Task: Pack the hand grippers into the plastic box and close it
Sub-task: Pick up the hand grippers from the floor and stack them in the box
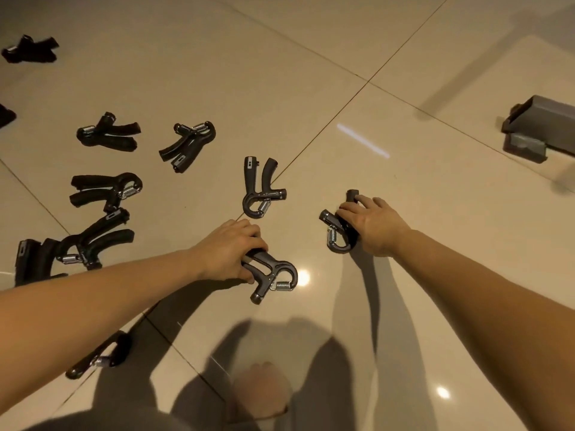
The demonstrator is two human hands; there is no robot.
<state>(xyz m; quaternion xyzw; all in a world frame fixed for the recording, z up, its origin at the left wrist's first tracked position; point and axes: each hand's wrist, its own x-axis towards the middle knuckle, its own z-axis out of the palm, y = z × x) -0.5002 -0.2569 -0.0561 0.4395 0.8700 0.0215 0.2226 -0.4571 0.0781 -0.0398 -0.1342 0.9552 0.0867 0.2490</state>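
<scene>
From nine to eleven o'clock of my left hand, the loose hand grippers are lying scattered on the floor, well apart from the box. My left hand is wrapping its fingers around both handles of one hand gripper, whose spring end is pointing to four o'clock. At twelve o'clock of that hand, a spare hand gripper is lying untouched. My right hand is gripping the handles of another hand gripper, spring toward six o'clock. Far off at two o'clock, the grey box is sitting; I cannot tell whether it is open. I am judging these to be stiff, fairly light and not fragile. I am reckoning both handles taken together make the safest hold, clear of the steel coil, which could pinch.
</scene>
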